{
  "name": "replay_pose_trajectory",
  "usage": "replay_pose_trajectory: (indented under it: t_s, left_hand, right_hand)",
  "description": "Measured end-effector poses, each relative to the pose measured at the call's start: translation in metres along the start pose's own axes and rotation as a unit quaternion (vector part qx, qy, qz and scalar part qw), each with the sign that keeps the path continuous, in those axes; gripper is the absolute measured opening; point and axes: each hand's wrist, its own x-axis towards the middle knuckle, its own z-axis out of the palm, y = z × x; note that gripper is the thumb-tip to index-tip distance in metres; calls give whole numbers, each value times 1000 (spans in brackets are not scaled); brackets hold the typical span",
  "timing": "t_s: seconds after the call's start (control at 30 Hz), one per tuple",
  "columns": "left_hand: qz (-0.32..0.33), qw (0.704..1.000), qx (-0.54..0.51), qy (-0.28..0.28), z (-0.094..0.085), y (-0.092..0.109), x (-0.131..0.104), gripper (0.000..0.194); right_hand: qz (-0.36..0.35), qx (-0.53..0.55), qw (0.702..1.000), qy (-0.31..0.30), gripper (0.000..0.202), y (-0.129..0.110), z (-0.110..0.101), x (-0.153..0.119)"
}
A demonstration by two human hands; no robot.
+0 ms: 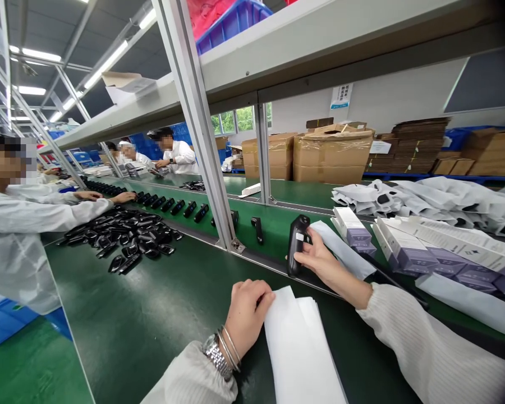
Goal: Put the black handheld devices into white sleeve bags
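Observation:
My right hand is closed round a black handheld device with a small white label, held upright over the metal edge of the green belt. My left hand pinches the top left corner of a stack of white sleeves lying on the green table in front of me. Another black device lies on the belt, left of the held one. Just right of my right hand rests a loose white sleeve.
Purple and white boxes and white bags lie at the right. A metal post rises from the table. Left of it are a pile of black parts and a row of devices. A co-worker reaches in from the left.

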Motion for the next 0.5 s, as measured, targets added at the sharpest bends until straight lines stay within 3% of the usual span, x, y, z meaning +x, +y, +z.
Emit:
replay_pose_trajectory:
  t_s: [0.13, 0.33, 0.43, 0.5]
  left_hand:
    - [46, 999, 24, -9, -1, 12, -2, 19]
    - [98, 995, 19, 2, -6, 12, -2, 10]
    - [85, 996, -6, 23, -5, 11, -5, 7]
    - [68, 996, -37, 33, -5, 12, -7, 8]
  right_hand:
    - [-23, 60, 998, -3, 94, -12, 0, -14]
    - [-49, 73, 996, -11, 91, -2, 18, -17]
    - [-30, 66, 996, -46, 86, 3, 28, -23]
    - [-31, 34, 997, -66, 72, 2, 34, -28]
